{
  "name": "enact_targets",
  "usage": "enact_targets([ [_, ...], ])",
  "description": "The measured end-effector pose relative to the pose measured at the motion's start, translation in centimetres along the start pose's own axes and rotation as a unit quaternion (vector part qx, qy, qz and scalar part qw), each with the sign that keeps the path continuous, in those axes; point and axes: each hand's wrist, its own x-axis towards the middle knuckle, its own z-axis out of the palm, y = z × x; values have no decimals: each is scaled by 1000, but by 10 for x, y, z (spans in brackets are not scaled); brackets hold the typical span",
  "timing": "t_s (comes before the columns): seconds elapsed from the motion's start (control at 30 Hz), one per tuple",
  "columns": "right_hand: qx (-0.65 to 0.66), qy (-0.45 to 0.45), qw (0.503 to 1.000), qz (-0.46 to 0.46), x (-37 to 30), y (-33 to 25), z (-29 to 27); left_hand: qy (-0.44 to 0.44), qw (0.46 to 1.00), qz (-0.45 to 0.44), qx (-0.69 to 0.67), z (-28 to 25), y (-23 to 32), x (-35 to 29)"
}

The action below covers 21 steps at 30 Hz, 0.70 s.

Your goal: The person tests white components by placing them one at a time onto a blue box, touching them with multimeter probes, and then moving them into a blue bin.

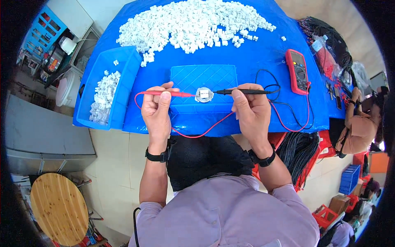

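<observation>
My left hand (156, 109) is closed around a red test probe (181, 94), its tip pointing right. In my right hand (253, 113) a black test probe (232, 92) is gripped, pointing left. Between the two tips a small white block-shaped part (204, 94) sits on a round, pale holder (199, 99). Both tips come very close to the part; whether they touch it I cannot tell. Underneath is a blue plastic box (185, 74) with a ribbed surface. A red multimeter (297, 71) lies to the right, with red and black leads running from it.
A large heap of small white parts (189, 26) covers the far side of the blue-covered table (152, 76). At the left stands a blue bin (129, 88) with more of them. Cable bundles (298, 152) lie below the table's right edge. Another person (362, 123) is at the far right.
</observation>
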Motion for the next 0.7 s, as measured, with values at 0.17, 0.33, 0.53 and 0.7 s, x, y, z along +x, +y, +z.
enact_targets([
  [0.17,-4,2,1000,-12,0,0,-1,3,1000,-10,-9,4,3,-1],
  [0.33,9,11,1000,17,14,-15,-9,33,999,-14,-16,4,4,2],
  [0.53,-223,0,973,62,64,-35,-55,97,993,-28,-61,-1,2,3],
  [0.7,-486,-89,869,-12,67,-2,-62,84,994,-28,-69,-2,-1,3],
])
